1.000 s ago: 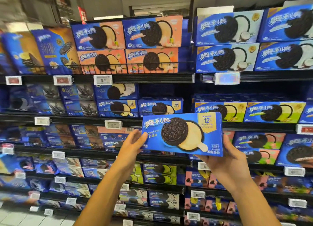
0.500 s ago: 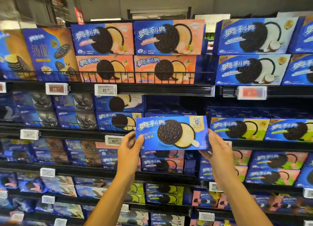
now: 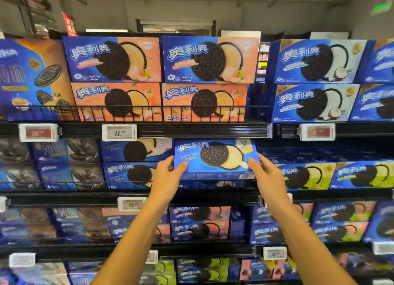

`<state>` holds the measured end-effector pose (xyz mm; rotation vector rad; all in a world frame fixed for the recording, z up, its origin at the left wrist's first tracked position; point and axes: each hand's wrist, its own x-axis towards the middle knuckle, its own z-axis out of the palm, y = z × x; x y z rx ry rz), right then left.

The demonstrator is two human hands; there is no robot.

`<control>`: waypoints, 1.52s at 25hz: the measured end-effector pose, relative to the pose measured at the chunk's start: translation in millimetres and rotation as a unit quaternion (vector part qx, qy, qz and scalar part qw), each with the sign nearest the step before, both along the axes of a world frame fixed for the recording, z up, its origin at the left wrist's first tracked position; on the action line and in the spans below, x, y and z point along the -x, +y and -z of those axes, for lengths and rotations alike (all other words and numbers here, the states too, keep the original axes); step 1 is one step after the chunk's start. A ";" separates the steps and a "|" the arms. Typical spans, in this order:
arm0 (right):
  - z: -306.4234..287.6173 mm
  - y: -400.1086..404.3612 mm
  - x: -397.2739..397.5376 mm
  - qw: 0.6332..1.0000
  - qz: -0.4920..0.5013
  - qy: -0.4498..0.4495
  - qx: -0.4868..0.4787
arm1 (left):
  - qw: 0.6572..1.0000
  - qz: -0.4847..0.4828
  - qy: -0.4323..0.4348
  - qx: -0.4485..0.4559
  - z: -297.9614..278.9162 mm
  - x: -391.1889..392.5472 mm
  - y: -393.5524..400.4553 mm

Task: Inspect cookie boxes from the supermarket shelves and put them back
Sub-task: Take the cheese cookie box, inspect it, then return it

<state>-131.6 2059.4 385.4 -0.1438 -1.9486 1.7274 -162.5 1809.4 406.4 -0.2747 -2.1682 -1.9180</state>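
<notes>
I hold a blue cookie box with a dark cookie, cream filling and a yellow "12" corner tag. It sits partly inside the second shelf, tilted so its bottom side shows, right of two stacked boxes of the same kind. My left hand grips the box's lower left corner, thumb on the front. My right hand grips its lower right corner, thumb on the front face.
Orange peach boxes stand behind a wire rail on the top shelf, coconut boxes to their right. Green-yellow boxes flank the held box's right. Price tags line the shelf edges. Lower shelves hold several more boxes.
Both hands have carried the box up and forward, from in front of the shelves into the second shelf's gap. The camera has moved closer to the shelving.
</notes>
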 end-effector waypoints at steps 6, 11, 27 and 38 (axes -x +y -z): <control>-11.8 1.1 18.3 0.999 0.022 0.010 -0.033 | 0.998 -0.007 0.029 0.060 -12.7 19.2 7.5; -12.9 3.1 33.0 0.998 0.026 -0.034 -0.053 | 0.995 -0.055 0.058 0.062 -16.0 35.5 15.9; -11.8 -1.2 50.3 0.993 0.060 0.014 -0.103 | 0.960 -0.213 0.113 0.146 4.7 42.4 25.3; 70.3 -10.6 -27.0 0.998 0.025 0.056 -0.033 | 0.988 -0.146 0.048 -0.007 111.3 -31.3 -0.9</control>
